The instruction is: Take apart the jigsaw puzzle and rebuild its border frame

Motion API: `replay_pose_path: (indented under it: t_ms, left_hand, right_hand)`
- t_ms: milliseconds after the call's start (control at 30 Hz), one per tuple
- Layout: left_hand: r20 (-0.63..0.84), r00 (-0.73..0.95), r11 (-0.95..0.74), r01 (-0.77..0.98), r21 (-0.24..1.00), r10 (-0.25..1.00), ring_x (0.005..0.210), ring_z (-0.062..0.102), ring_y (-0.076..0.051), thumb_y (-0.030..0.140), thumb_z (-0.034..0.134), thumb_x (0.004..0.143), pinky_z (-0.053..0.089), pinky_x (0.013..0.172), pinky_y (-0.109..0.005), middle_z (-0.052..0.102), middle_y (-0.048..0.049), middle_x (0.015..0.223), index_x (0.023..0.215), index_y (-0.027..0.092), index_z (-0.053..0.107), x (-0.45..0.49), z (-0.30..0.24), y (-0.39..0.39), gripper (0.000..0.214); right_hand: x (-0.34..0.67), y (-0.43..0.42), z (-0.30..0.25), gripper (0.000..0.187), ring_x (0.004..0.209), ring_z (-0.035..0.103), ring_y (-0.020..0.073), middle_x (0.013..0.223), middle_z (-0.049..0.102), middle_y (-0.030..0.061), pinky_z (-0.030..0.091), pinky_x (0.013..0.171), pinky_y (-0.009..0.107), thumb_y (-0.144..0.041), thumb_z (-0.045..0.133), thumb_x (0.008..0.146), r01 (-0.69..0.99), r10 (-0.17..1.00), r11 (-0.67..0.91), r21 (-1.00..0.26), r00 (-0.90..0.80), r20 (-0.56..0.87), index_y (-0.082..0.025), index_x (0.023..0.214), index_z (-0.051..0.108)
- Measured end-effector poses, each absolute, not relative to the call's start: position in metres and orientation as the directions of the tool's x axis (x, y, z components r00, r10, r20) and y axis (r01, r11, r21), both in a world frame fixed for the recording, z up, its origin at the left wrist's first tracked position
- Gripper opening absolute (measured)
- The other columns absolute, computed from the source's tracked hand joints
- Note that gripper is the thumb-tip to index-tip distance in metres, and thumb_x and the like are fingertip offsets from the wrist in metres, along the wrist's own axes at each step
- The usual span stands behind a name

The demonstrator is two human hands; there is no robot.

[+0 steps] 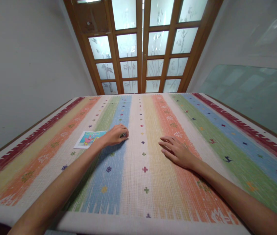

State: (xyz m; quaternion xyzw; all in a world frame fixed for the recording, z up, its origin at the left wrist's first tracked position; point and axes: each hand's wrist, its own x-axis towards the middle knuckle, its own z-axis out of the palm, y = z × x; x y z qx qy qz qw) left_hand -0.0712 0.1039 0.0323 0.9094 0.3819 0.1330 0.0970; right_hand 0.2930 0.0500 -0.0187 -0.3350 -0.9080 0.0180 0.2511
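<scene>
My left hand (116, 134) rests on the striped cloth (153, 182) with its fingers curled closed around a small dark thing I cannot make out. Just left of that hand lies a small cartoon picture card (89, 139), partly covered by my wrist. My right hand (176, 150) lies flat on the orange stripe, palm down, fingers stretched out and holding nothing. The two hands are about a hand's width apart.
The cloth covers a wide table (18, 215) whose edges show at left and right. A wooden double door with frosted glass panes (142, 49) stands behind it. White walls close in on both sides, and a glass sheet (251, 94) leans at the right.
</scene>
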Motion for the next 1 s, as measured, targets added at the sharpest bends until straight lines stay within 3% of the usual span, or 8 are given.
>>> replay_pose_path:
  t_ms: [267, 433, 600, 833, 1000]
  left_hand:
    - [0.417, 0.47, -0.612, 0.717, 0.334, 0.778, 0.092, 0.066, -0.023, 0.025, 0.059, 0.091, 0.051, 0.091, -0.038, 0.072, -0.0076, 0.093, 0.086, 0.019, 0.072, -0.085, 0.036, 0.102, 0.015]
    - [0.385, 0.469, -0.594, 0.73, 0.337, 0.795, 0.088, 0.068, -0.023, 0.025, 0.06, 0.089, 0.053, 0.086, -0.037, 0.075, -0.008, 0.09, 0.084, 0.021, 0.076, -0.09, 0.025, 0.105, 0.017]
    - [0.285, 0.489, -0.564, 0.749, 0.347, 0.825, 0.094, 0.07, -0.024, 0.025, 0.06, 0.088, 0.054, 0.092, -0.04, 0.078, -0.0049, 0.095, 0.091, 0.025, 0.078, -0.094, 0.02, 0.1, 0.019]
    - [0.438, 0.315, -0.488, 0.79, 0.37, 0.842, 0.105, 0.069, -0.025, 0.022, 0.048, 0.093, 0.052, 0.1, -0.044, 0.075, -0.0084, 0.114, 0.113, 0.02, 0.073, -0.101, 0.021, 0.08, 0.032]
    - [0.454, 0.393, -0.566, 0.747, 0.35, 0.8, 0.112, 0.067, -0.025, 0.026, 0.047, 0.098, 0.051, 0.104, -0.046, 0.073, -0.0096, 0.12, 0.116, 0.02, 0.069, -0.08, 0.014, 0.06, 0.029]
  right_hand:
    - [0.293, 0.049, -0.018, 0.035, 0.119, 0.061, 0.0323, 0.125, 0.066, 0.0184, 0.052, 0.101, 0.056, -0.031, 0.044, 0.104, 0.598, 0.614, 0.777, -0.197, -0.651, 0.446, -0.018, 0.125, 0.069]
    - [0.294, 0.051, -0.02, 0.034, 0.119, 0.061, 0.0319, 0.125, 0.066, 0.0185, 0.053, 0.101, 0.056, -0.031, 0.045, 0.104, 0.592, 0.605, 0.783, -0.188, -0.656, 0.451, -0.018, 0.125, 0.069]
    - [0.294, 0.051, -0.021, 0.035, 0.12, 0.06, 0.0324, 0.125, 0.067, 0.0179, 0.052, 0.101, 0.058, -0.031, 0.044, 0.104, 0.596, 0.613, 0.778, -0.198, -0.653, 0.445, -0.019, 0.126, 0.068]
    - [0.293, 0.05, -0.019, 0.035, 0.121, 0.06, 0.0326, 0.125, 0.067, 0.0178, 0.052, 0.102, 0.056, -0.032, 0.045, 0.104, 0.604, 0.625, 0.77, -0.208, -0.647, 0.437, -0.02, 0.126, 0.069]
    - [0.294, 0.051, -0.021, 0.035, 0.121, 0.06, 0.0326, 0.126, 0.066, 0.0176, 0.052, 0.102, 0.057, -0.032, 0.046, 0.103, 0.603, 0.623, 0.77, -0.208, -0.641, 0.448, -0.02, 0.126, 0.069]
